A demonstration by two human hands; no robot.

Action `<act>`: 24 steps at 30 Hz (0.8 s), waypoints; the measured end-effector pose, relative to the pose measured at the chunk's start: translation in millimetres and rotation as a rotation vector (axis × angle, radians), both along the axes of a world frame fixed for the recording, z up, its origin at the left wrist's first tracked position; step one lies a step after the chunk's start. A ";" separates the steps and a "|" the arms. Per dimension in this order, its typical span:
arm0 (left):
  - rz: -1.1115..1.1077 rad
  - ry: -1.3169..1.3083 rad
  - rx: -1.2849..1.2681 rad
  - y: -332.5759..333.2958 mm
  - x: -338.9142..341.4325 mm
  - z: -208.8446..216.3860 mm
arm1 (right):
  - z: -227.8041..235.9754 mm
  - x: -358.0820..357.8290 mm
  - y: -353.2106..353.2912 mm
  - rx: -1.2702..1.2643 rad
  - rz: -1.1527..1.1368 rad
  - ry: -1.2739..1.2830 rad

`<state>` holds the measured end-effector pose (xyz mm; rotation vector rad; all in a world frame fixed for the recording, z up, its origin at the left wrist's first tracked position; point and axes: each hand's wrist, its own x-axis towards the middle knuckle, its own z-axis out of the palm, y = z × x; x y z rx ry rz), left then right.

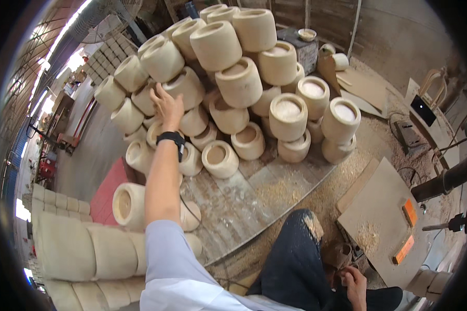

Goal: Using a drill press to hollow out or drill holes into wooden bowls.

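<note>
Left hand [168, 108] is sitting at the left flank of the stack [239, 85], thumb and fingers spread apart, not clamping anything I can see. Contact with a pot — can't tell, the hand is covering that spot. Near pot [191, 93] is sitting just right of my thumb; left pot [143, 102] is showing by my fingertips on the other side. Near pot's mouth is facing up, its axis leaning left at the top. It's resting in a raised layer, over the far-left part of the sheet [233, 207]. Left arm is clearly the nearer one. Right hand [354, 285] is resting low by my trousers [290, 259], well apart from the stack, fingers curled — can't tell if it's gripping anything.

Pots are looking like pale, matte wood: squat barrels, thick walls, rounded shoulders, round recessed mouths. Some mouths are showing a whitish floor close under the rim. Sheet is looking smooth, grey-brown and scuffed, with coarse yellowish shavings [280, 192] lying toward its right edge. A loose pot [128, 205] is tipping its mouth leftward near the sheet's left edge, by a flat red panel [109, 184]. Two orange blocks [409, 212] are lying toward the right edge of the board [376, 192].
</note>
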<state>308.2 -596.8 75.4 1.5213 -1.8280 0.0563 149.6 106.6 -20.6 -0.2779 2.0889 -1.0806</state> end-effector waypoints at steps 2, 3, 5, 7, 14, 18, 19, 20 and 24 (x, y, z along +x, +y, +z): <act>0.002 -0.017 -0.086 -34.3 -11.5 35.5 | 16.4 -1.2 -2.0 0.089 0.124 0.069; 0.010 -0.033 -0.118 -53.6 -16.3 51.3 | 24.0 -0.7 -2.0 0.087 0.101 0.078; -0.100 -0.081 -0.185 -92.6 -11.6 73.2 | 34.7 3.9 -2.2 0.104 0.115 0.188; -0.065 -0.208 -0.215 -138.7 1.9 77.6 | 40.0 4.5 -0.2 0.115 0.113 0.234; -0.209 -0.193 -0.098 -147.4 6.3 81.7 | 38.2 13.6 4.5 0.203 -0.073 0.167; -0.192 -0.122 -0.310 -98.5 0.0 70.6 | 34.6 19.2 9.9 0.192 -0.023 0.208; -0.157 -0.066 -0.325 -85.4 1.1 70.2 | 34.9 20.5 12.1 0.160 -0.008 0.219; -0.120 0.002 -0.285 -72.9 4.8 72.7 | 36.9 20.5 14.6 0.150 -0.002 0.207; -0.068 0.145 -0.387 -13.9 9.4 63.7 | 32.5 24.2 32.7 0.148 -0.056 0.226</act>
